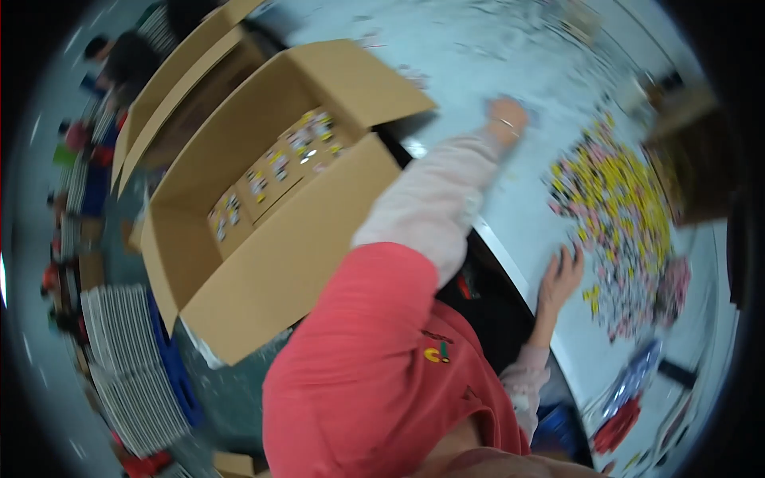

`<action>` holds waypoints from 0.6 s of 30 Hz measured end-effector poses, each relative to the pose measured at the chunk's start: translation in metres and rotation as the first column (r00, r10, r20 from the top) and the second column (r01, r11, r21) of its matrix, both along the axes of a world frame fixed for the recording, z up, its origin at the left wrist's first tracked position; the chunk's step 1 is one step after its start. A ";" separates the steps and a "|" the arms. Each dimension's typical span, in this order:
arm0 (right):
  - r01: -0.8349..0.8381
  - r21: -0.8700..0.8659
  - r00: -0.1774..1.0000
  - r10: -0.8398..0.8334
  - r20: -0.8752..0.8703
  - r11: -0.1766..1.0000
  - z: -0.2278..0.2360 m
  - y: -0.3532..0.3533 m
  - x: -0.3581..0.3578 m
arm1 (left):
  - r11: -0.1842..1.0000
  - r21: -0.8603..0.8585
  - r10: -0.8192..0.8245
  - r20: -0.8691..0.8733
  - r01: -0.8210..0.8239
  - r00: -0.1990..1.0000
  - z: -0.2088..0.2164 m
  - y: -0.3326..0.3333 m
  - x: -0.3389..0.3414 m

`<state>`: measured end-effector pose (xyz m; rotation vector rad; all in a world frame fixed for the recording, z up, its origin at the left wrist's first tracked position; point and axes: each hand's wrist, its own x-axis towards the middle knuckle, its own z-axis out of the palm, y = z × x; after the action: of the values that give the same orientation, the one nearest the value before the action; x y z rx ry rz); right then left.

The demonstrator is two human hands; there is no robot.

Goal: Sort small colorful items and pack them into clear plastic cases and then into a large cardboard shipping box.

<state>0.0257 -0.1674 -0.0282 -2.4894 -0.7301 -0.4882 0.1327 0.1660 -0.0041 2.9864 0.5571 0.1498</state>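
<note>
My left hand (508,121), with a bracelet on its wrist, is stretched far out over the pale table. It lies by a small, flat, bluish-clear piece (532,114). Motion smears its fingers, so whether they grip that piece is unclear. Closer to me, my right hand (562,277) rests low over the table near its edge, fingers apart and holding nothing visible. Beside it spreads a heap of small yellow, pink, black and white pieces (617,203), too blurred to name. A big open cardboard box (279,263) stands at my left, with cardboard and several small colourful pieces inside.
A second cardboard box (191,88) stands behind the first. A brown box (693,159) sits at the table's right. Clear plastic wrap (633,378) and a red item (617,426) lie nearer me. Stacked pale sheets (127,358) stand at left; people work beyond.
</note>
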 end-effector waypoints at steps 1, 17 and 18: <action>-0.034 -0.009 0.999 0.034 0.010 0.999 0.000 0.003 0.000 | 0.990 -0.127 0.074 0.111 -0.059 0.991 -0.002 0.005 -0.002; -0.514 -0.186 0.847 0.530 0.047 0.837 0.027 0.184 0.020 | 0.967 -0.255 0.048 0.097 -0.022 0.994 -0.012 0.017 -0.015; -0.532 -0.201 0.835 0.549 0.038 0.822 0.015 0.187 0.031 | 0.961 -0.272 0.072 0.096 -0.043 0.993 -0.013 0.018 -0.013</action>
<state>0.0565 0.0197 -0.0135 -2.2725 -1.5240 -0.3341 0.1195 0.1835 -0.0172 2.6827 0.5998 0.2156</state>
